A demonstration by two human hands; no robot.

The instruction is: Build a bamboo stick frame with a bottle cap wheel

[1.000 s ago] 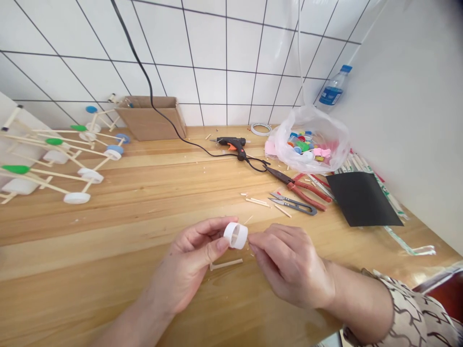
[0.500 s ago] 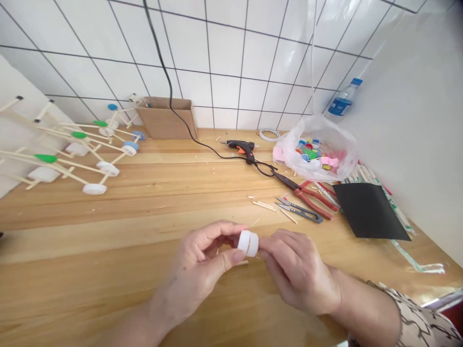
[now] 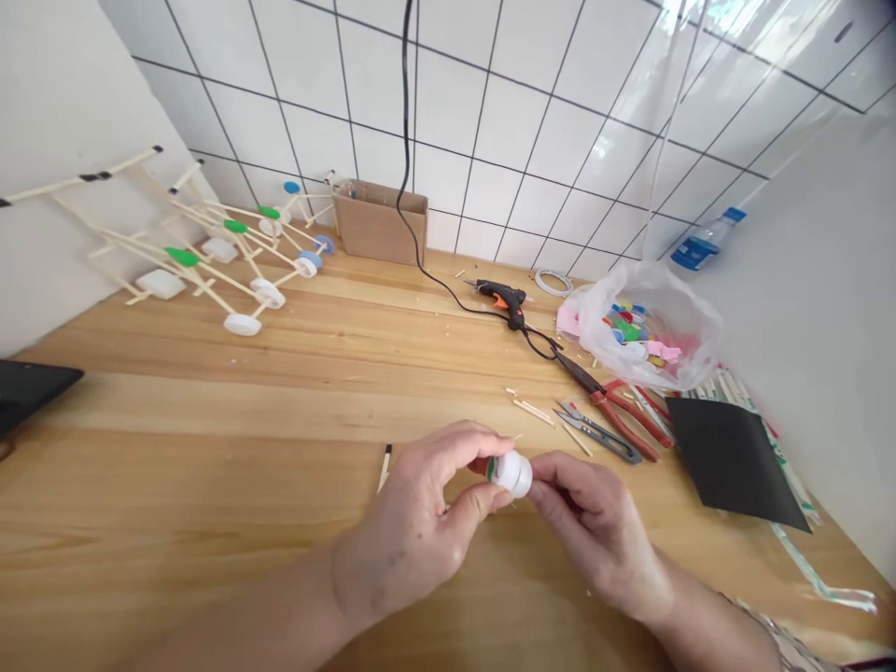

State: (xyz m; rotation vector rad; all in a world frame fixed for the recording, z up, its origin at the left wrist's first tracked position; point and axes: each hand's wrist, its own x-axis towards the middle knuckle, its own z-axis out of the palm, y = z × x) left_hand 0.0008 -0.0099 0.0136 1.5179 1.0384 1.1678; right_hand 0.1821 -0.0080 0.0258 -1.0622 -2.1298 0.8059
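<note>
Above the wooden table, my left hand (image 3: 441, 504) pinches a white bottle cap piece (image 3: 515, 473) between thumb and fingers. It looks like two caps set face to face, with a line around the middle, and some green shows at its left end. From the other side, my right hand (image 3: 595, 523) is closed, thumb and forefinger pressed together at the piece's right end. Whatever those fingertips grip is hidden. Under my left hand lies a thin stick with a black tip (image 3: 387, 453).
Stick frames with cap wheels (image 3: 243, 324) stand at the left by a cardboard box (image 3: 385, 229). Further right lie a glue gun (image 3: 505, 301), pliers (image 3: 623, 411), thread snips (image 3: 602, 437), a bag of caps (image 3: 640, 327) and a black sheet (image 3: 735, 462). A dark device (image 3: 35, 387) sits far left.
The view has swung left, so the dark device shows more. The cap piece has turned in my fingers, showing green on its left end. The right hand's fingers have shifted at its right end.
</note>
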